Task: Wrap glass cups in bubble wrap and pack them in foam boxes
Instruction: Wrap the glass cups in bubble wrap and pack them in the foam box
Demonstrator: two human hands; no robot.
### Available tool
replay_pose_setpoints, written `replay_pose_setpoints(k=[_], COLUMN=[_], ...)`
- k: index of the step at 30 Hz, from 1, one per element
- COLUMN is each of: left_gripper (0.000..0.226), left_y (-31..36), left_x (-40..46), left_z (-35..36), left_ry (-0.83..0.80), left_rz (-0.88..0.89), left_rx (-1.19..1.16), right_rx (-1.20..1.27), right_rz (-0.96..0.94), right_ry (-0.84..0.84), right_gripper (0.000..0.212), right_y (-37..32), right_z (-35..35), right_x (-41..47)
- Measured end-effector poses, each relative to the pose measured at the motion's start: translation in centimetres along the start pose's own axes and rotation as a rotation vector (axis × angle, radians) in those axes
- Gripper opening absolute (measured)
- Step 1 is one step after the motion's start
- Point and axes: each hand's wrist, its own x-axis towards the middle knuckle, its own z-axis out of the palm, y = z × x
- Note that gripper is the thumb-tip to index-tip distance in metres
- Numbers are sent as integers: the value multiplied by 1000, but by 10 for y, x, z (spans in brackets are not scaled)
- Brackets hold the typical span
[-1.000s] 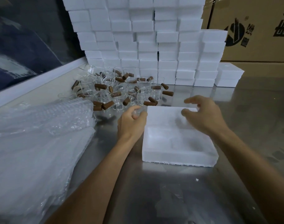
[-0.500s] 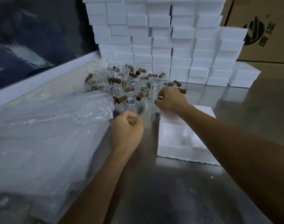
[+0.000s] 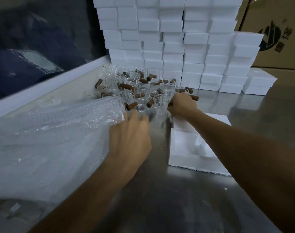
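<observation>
Two grips are in my view, both bare hands reaching forward over the steel counter (image 3: 160, 207). My right hand (image 3: 182, 105) sits at the near edge of the cluster of glass cups (image 3: 143, 91), fingers curled downward around something among them; the knuckles hide what is pinched, so I cannot tell whether it is a cup's rim or one of the brown handles (image 3: 131, 105). A brown handle pokes out just past that hand on its far right side. My left hand (image 3: 131, 133) is spread, fingers loosely extended, fingertips touching the near right corner of the bubble wrap stack (image 3: 59, 132), which spreads away to the left of that hand and covers much of that side of the counter.

Between the two forearms, just right of the left hand and below the right wrist, lies an open foam box (image 3: 193, 148) with moulded recesses facing up; the right forearm crosses above its far corner. The cups stand in a crowded group just beyond both hands, clear bodies with brown cylindrical handles pointing various ways.

Behind the cups rises a wall of stacked white foam boxes (image 3: 177, 47), stepped lower toward the right. Further right of that stack stands a brown cardboard carton (image 3: 277, 39) with dark printing. Left of the cups runs a pale ledge (image 3: 50, 88) beneath a dark window.
</observation>
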Motion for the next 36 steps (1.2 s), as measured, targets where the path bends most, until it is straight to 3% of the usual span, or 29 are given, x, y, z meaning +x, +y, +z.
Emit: replay_pose_setpoints(k=[4, 8, 10, 15, 19, 23, 28, 32, 34, 36], left_gripper=[31, 25, 22, 20, 59, 100, 73, 73, 76, 76], left_y=[12, 28, 30, 33, 37, 43, 43, 36, 34, 32], left_x=[0, -4, 1, 17, 21, 13, 17, 19, 18, 18], left_z=[-10, -22, -28, -23, -5, 7, 3, -6, -8, -9], left_ry=[-99, 6, 26, 89, 158, 105, 195, 205, 188, 147], left_rz=[148, 282, 250, -13, -100, 47, 140, 216, 219, 210], left_rx=[27, -153, -295, -609, -774, -777, -874, -802, -807, -866], right_rx=[26, 57, 101, 277, 343, 296, 238, 245, 259, 312], right_rz=[-1, -17, -63, -194, -307, -383, -441, -438, -449, -482], right_ry=[72, 119, 155, 217, 293, 241, 178, 214, 223, 198], right_gripper=[26, 28, 18, 29, 16, 12, 15, 15, 29, 67], right_y=[-1, -1, 3, 20, 38, 49, 58, 65, 68, 72], right_z=[-10, -24, -31, -50, -66, -80, -93, -95, -93, -90], right_x=[-4, -19, -34, -89, -126, -147, -161, -166, -171, -176])
